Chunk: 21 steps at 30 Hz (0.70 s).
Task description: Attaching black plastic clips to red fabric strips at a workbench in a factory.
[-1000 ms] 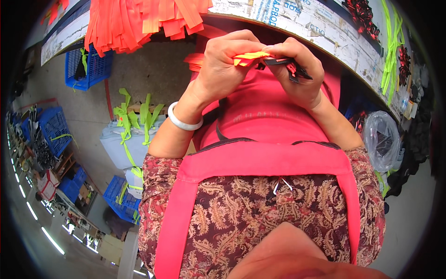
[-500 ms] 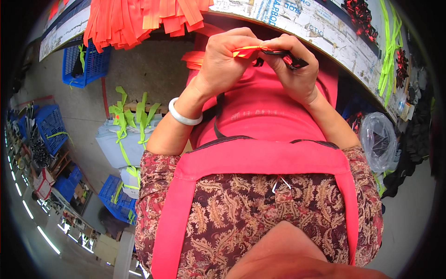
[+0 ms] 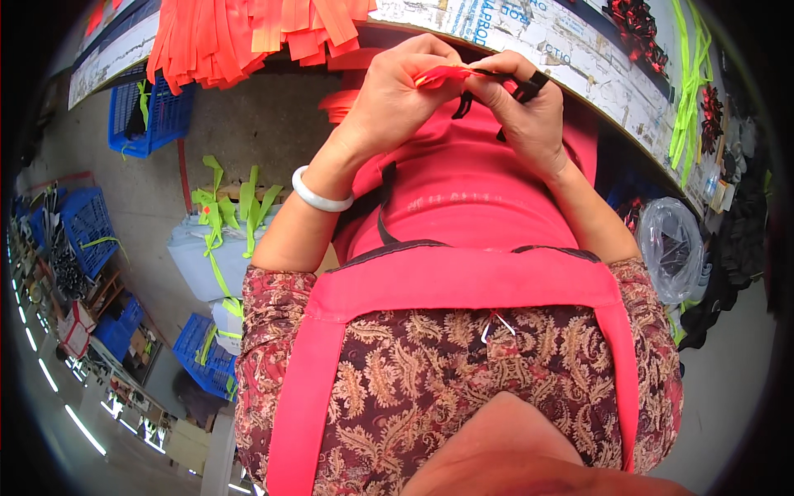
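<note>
Apron: one bright pink apron (image 3: pixel 463 273) covers your front, nearest the camera, over a patterned brown top; one metal clip (image 3: pixel 495 325) sits at its middle, below both grips.
Bracelet: one white bangle (image 3: pixel 318 193) circles your left wrist, below the left grip.
Hands: two, both yours, raised side by side at the worktop (image 3: pixel 579 58) edge, fingertips meeting.
Left grip: your left hand (image 3: pixel 397 95) has its fingers together, pinched on one orange strip (image 3: pixel 442 76); the strip pokes out of the fingertips toward the right grip.
Right grip: your right hand (image 3: pixel 529 112) is clamped on one black strap (image 3: pixel 517 83); the strap runs along the top of its fingers and its loose ends hang down between the two grips.
Where strip and strap meet: right between the two grips, touching; exactly how they join is hidden by your fingers.
Beyond the grips: one heap of many orange strips (image 3: pixel 248 33) hangs over the worktop edge, up and left of the left grip; too many to count.
Far left of the left grip: several blue crates, the clearest being one blue crate (image 3: pixel 149 116) on the floor, and a bundle of lime-green straps (image 3: pixel 227 211) on a white sack.
Far right of the right grip: one clear plastic bag (image 3: pixel 670 248).
</note>
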Tool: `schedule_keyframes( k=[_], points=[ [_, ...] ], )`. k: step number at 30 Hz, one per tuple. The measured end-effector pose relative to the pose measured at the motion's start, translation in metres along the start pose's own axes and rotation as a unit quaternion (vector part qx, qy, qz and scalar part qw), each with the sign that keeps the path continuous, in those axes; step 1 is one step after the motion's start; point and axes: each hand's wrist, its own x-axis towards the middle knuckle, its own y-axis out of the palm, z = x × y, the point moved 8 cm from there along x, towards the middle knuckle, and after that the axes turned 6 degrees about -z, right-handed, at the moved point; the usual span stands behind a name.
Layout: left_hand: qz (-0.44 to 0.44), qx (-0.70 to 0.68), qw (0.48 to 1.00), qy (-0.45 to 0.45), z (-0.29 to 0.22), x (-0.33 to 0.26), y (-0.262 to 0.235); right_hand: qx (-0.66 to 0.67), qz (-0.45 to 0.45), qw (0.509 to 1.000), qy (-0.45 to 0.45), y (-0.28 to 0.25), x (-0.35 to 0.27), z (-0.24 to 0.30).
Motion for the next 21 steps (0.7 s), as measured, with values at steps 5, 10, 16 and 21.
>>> schedule_keyframes(
  k=[5,10,16,21],
  points=[
    [-0.003,-0.125,0.972,-0.198,0.032,-0.005,0.007,0.101,-0.037,0.967,0.233,-0.012,-0.007,-0.033],
    [-0.003,-0.155,0.957,-0.247,0.056,-0.008,0.017,0.096,-0.111,0.969,0.199,-0.034,-0.01,-0.041],
    [0.004,-0.224,0.936,-0.271,0.059,-0.009,0.024,0.043,-0.087,0.979,0.181,-0.035,-0.012,-0.042],
    [-0.036,-0.22,0.936,-0.274,0.067,-0.009,0.022,0.065,-0.031,0.964,0.256,-0.032,-0.015,-0.041]
  ],
)
